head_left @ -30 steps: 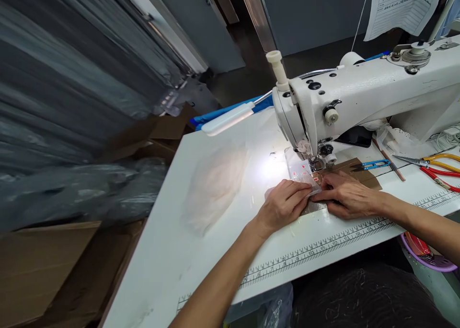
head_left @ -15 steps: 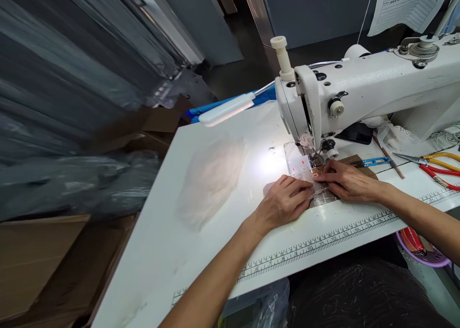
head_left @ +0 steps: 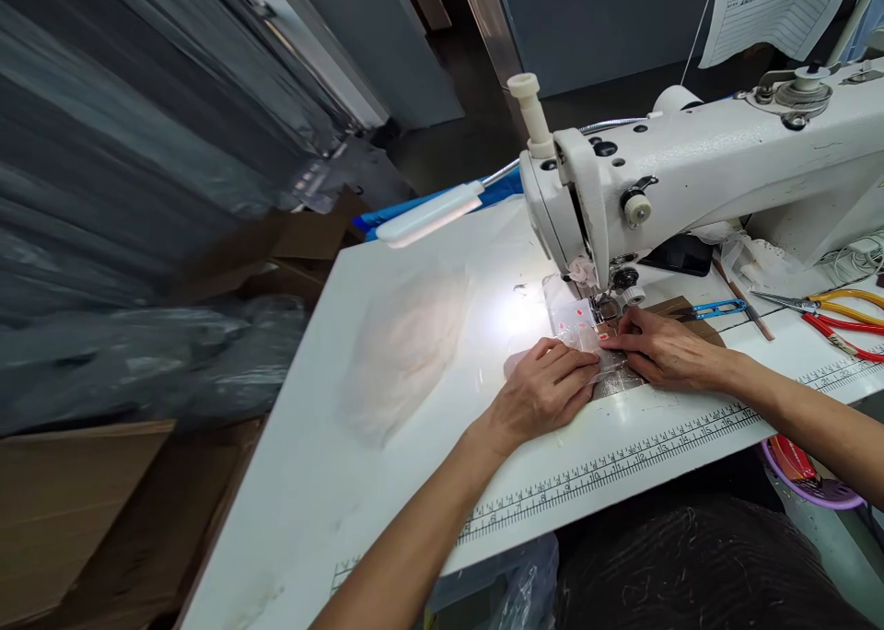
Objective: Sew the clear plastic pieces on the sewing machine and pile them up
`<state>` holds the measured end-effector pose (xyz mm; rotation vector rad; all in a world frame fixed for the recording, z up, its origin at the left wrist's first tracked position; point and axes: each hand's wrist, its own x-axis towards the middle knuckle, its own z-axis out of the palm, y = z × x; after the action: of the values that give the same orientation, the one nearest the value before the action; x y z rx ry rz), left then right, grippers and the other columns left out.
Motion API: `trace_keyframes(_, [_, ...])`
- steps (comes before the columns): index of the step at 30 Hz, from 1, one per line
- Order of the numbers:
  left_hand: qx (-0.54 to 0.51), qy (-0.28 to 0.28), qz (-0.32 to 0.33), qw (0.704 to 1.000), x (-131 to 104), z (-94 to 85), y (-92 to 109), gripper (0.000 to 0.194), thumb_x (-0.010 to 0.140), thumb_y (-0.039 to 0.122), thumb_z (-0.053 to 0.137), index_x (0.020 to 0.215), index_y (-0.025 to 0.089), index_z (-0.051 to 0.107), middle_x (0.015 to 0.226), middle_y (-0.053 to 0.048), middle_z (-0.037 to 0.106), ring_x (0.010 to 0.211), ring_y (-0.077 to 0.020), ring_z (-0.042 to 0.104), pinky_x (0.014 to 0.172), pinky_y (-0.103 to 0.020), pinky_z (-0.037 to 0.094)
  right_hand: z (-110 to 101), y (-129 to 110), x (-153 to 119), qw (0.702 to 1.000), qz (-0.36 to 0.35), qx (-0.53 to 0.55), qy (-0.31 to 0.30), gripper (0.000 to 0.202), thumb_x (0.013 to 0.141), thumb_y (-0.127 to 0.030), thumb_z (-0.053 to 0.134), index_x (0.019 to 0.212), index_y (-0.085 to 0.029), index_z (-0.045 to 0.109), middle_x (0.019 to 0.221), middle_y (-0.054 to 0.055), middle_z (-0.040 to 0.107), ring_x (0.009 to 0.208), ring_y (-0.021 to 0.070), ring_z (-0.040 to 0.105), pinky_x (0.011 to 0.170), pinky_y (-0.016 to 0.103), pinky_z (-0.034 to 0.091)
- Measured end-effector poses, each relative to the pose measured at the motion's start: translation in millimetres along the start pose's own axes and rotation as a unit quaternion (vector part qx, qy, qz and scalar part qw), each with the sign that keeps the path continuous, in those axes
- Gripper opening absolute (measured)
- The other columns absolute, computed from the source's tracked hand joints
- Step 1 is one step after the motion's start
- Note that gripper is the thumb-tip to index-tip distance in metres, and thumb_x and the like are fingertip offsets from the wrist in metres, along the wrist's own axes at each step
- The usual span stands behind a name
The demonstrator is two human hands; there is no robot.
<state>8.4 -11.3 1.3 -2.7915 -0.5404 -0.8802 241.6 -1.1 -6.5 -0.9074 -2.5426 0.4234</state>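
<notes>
A piece of sheer whitish fabric [head_left: 584,337] with small red marks lies at the needle area of the white sewing machine [head_left: 663,174]. On its near left side my left hand [head_left: 552,381] presses down, with fingers bent together over its edge. My right hand [head_left: 653,344] pinches the fabric's right side close to the presser foot [head_left: 599,309], thumb and forefinger closed. Both hands rest low on the table, their fingertips almost meeting. What lies under the left fingers is hidden.
A lit lamp [head_left: 432,214] hangs over the white table [head_left: 296,483]; a pale sheer bundle [head_left: 407,354] lies left. To the right are blue thread snips [head_left: 718,309], yellow-handled scissors [head_left: 849,300], red-handled pliers [head_left: 839,335] and a dark phone [head_left: 680,254]. Cardboard boxes [head_left: 75,519] stand left.
The view has shifted slightly, so the machine sits a little further left. Both hands keep nearly the same place on the fabric, which bunches slightly differently between them.
</notes>
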Motion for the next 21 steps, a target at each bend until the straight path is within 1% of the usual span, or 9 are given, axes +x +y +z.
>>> trace_keyframes(4, [0.02,-0.008,0.011,1.0,1.2,-2.0,1.2,0.009,0.09,0.012,0.054,0.097,0.015,0.058,0.094,-0.006,0.074,0.075,-0.0164,0.065,0.069,-0.033,0.051,0.2,-0.5,-0.1,1.0,0.0,-0.006,-0.002,0.04,0.092,-0.019,0.04,0.127,-0.015,0.06,0.108,0.013,0.053,0.096,0.0208,0.053,0.088,0.04,0.054])
trace_keyframes(9, [0.042,-0.013,0.026,0.999,2.3,-4.0,1.8,0.01,0.09,0.011,0.053,0.096,0.016,0.059,0.094,-0.006,0.074,0.073,-0.0163,0.065,0.066,-0.032,0.05,-1.2,-4.8,2.3,0.998,-0.001,-0.051,-0.028,0.039,0.091,-0.018,0.042,0.126,-0.016,0.059,0.107,0.014,0.052,0.097,0.0227,0.051,0.087,0.04,0.053])
trace_keyframes(13, [0.064,-0.006,0.026,0.998,3.3,-4.3,2.9,0.008,0.089,0.009,0.054,0.091,0.014,0.059,0.091,-0.007,0.074,0.07,-0.0161,0.064,0.063,-0.032,0.049,-2.6,-12.2,6.5,0.994,0.024,-0.093,-0.057,0.036,0.088,-0.015,0.043,0.121,-0.013,0.059,0.106,0.015,0.051,0.093,0.0235,0.05,0.083,0.041,0.053])
trace_keyframes(15, [0.068,0.003,0.021,0.997,3.8,-3.9,3.7,0.008,0.089,0.009,0.054,0.09,0.014,0.059,0.09,-0.007,0.074,0.069,-0.0161,0.064,0.062,-0.031,0.049,-2.9,-14.2,7.4,0.992,0.037,-0.1,-0.061,0.037,0.088,-0.015,0.041,0.121,-0.013,0.058,0.104,0.015,0.051,0.09,0.0228,0.05,0.079,0.04,0.053])
trace_keyframes(17, [0.066,0.009,0.015,0.998,4.0,-3.3,4.3,0.008,0.089,0.008,0.054,0.09,0.014,0.06,0.09,-0.007,0.075,0.069,-0.0161,0.065,0.062,-0.031,0.05,-3.1,-13.5,6.5,0.994,0.047,-0.089,-0.053,0.038,0.09,-0.016,0.038,0.125,-0.014,0.055,0.103,0.014,0.05,0.086,0.0215,0.051,0.078,0.039,0.054])
trace_keyframes(21, [0.066,0.009,0.01,0.998,3.7,-2.4,4.9,0.007,0.089,0.009,0.055,0.09,0.014,0.06,0.09,-0.006,0.074,0.069,-0.0163,0.065,0.062,-0.031,0.05,-4.2,-7.0,1.5,0.999,0.041,-0.02,-0.016,0.04,0.096,-0.022,0.033,0.131,-0.018,0.052,0.105,0.012,0.05,0.089,0.0194,0.053,0.086,0.039,0.053])
